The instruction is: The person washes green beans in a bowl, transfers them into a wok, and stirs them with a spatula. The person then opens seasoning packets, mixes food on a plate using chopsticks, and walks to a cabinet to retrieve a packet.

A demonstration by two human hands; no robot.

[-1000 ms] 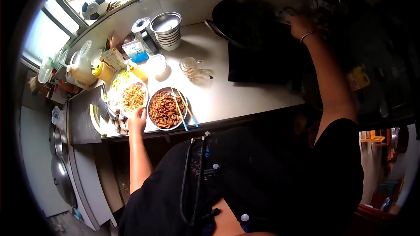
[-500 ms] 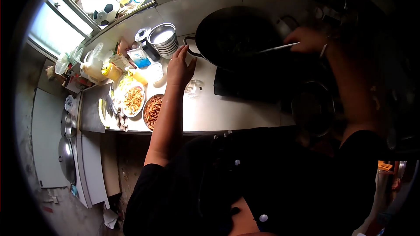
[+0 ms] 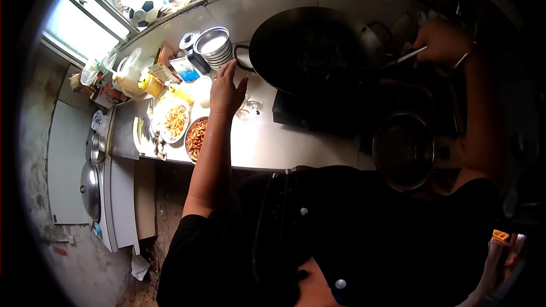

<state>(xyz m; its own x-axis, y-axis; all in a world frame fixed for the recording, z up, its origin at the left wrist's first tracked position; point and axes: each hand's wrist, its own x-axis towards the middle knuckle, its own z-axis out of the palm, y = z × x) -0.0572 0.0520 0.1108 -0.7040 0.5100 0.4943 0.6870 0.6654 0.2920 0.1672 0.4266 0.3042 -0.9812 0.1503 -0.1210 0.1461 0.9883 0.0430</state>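
Observation:
A large dark wok [image 3: 263, 51] sits on a black stove [image 3: 301, 115], with dim greenish food [image 3: 327, 51] inside. My left hand [image 3: 226, 94] is open beside the wok's left loop handle [image 3: 242, 57], thumb apart; I cannot tell whether the fingertips touch it. At the wok's right side, my right hand [image 3: 443, 44] is closed on the pale handle of a long cooking utensil [image 3: 410, 55]. The utensil's working end is lost in the dark. A metal pot with ridged sides [image 3: 219, 54] stands just beyond my left fingertips.
Plates of sliced food [image 3: 174, 122] and brown strips [image 3: 196, 139] are left of my forearm. Jars, packets and a jug [image 3: 129, 82] crowd the counter's back left. A round metal bowl [image 3: 404, 150] lies near the front right. A small clear glass item [image 3: 249, 109] is beside my left wrist.
My right hand has moved right with the utensil, drawing it toward the wok's right side. My left hand has shifted slightly left beside the loop handle. The whole view has tilted a little.

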